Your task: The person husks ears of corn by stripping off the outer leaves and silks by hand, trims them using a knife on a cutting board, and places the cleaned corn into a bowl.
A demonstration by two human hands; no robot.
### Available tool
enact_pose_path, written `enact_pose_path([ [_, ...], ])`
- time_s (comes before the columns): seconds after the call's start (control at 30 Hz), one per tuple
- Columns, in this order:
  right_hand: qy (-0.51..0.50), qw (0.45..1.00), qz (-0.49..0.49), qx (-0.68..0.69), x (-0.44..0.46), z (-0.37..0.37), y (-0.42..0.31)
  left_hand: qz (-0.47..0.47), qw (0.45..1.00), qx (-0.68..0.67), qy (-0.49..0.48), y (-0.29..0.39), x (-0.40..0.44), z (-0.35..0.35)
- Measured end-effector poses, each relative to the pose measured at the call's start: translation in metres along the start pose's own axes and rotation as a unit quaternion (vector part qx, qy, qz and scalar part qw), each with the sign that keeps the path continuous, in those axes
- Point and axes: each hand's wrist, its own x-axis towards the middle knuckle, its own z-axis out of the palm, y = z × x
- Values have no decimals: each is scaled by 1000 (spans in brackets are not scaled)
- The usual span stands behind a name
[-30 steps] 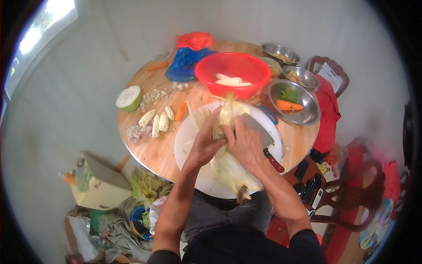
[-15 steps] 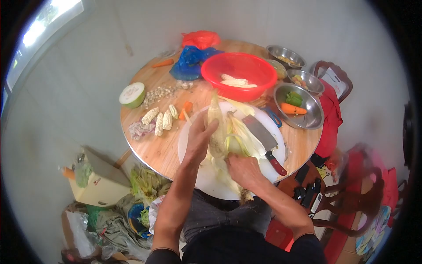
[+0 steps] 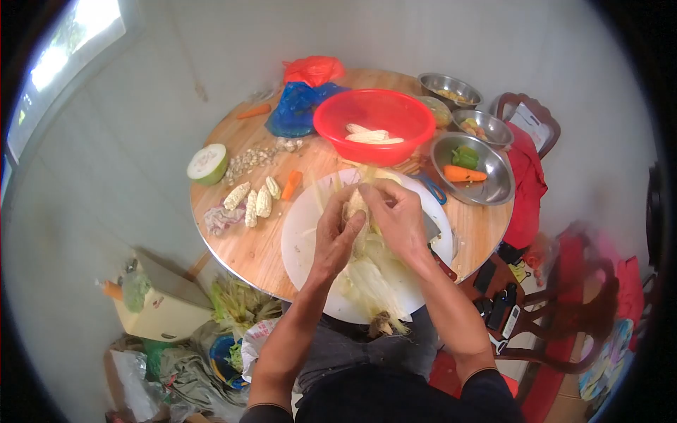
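My left hand point(image 3: 337, 236) is wrapped round an ear of corn point(image 3: 357, 204), held upright over the round white cutting board point(image 3: 297, 247). My right hand point(image 3: 398, 218) pinches at the top of the same ear, its fingertips close to the left ones. Between them the ear is partly hidden. Loose corn husks point(image 3: 377, 278) lie on the board below, reaching past its near edge to a brown stalk end. On the board's right lies a cleaver point(image 3: 442, 264), its blade mostly covered by my right hand and arm.
Behind the board stands a red basin point(image 3: 374, 151) holding peeled corn. Steel bowls point(image 3: 499, 189) line the right, one with a carrot and green pepper. Leftward lie short corn pieces point(image 3: 264, 201), carrot pieces point(image 3: 292, 185), garlic cloves point(image 3: 250, 160) and a cut melon-like gourd point(image 3: 208, 164).
My right hand has moved up from the ear's base to its top. My left hand is slightly lower, still on the corn. The husks now hang lower across the board.
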Motion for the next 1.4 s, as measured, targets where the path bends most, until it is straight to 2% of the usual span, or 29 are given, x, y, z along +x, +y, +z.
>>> enact_pose_path([
  [0.07,36,998,-38,43,5,7,5,17,1000,1,8,-2,0,0],
  [0.3,41,991,-22,123,11,16,15,49,998,-14,25,-3,0,-1],
  [0.47,140,983,-55,104,7,30,14,50,998,-20,29,-11,0,-2],
  [0.6,133,983,-24,122,12,38,32,43,997,-48,37,-16,1,-10],
  [0.67,134,963,62,227,18,37,48,36,995,-81,41,-18,0,-17],
  [0.8,125,936,79,319,15,41,50,20,991,-126,40,-26,3,-20],
  [0.83,115,936,55,329,12,41,44,18,991,-127,39,-23,3,-19],
  [0.9,111,934,34,337,7,41,41,-4,998,8,55,-18,4,-16],
  [1.0,101,917,19,386,5,44,45,19,997,38,59,-29,10,-20],
  [1.03,77,894,50,439,1,41,47,18,997,39,61,-32,12,-25],
  [1.07,51,866,80,490,-4,37,50,-17,997,-31,66,-33,13,-33],
  [1.1,49,866,81,490,-11,31,51,-51,991,-101,70,-35,15,-41],
  [1.17,5,907,161,390,-34,18,52,-50,984,-137,103,-41,20,-53],
  [1.2,2,907,162,389,-46,12,58,-45,977,-177,108,-41,23,-61],
  [1.27,-38,961,185,201,-70,2,74,-24,968,-232,98,-44,32,-78],
  [1.4,-70,960,171,210,-93,-1,102,-8,971,-237,32,-45,36,-82],
])
